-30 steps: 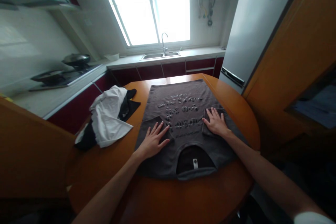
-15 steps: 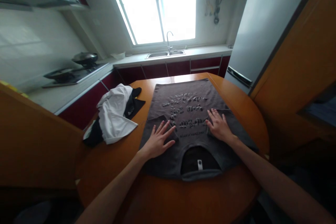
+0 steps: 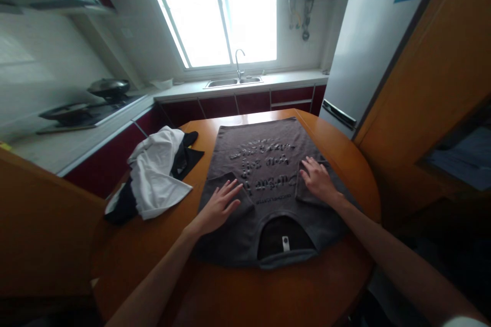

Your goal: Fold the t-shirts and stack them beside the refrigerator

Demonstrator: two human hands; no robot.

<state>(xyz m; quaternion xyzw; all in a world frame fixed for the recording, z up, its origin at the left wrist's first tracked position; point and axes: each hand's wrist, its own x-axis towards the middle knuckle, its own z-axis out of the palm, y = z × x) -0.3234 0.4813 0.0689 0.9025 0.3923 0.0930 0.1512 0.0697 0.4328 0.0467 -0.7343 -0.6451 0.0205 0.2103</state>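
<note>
A dark grey fabric T-shirt with raised, glossy black lettering lies spread flat on the orange-brown wooden tabletop, its round collar toward the person and its hem near the far edge. Both short sleeves are turned inward over the chest.

The hands are well apart, each with its fingers extended and clamped on nothing. The left hand lies over the left-side folded sleeve, the right hand over the right-side one; how firmly either presses, I cannot tell.

The likeliest trouble is drag: a palm sliding sideways could pull a sleeve out of its fold or ruck the cloth beneath. Lifting early might let a sleeve spring open, if the fabric is stiff. Pushing forward could carry the hem over the far edge, since the varnished wood looks slick. Bending the thick lettering might leave creases. To the left, a crumpled white cloth garment lies with black fabric pieces, and a wide swing of the left arm could knock them askew.
</note>
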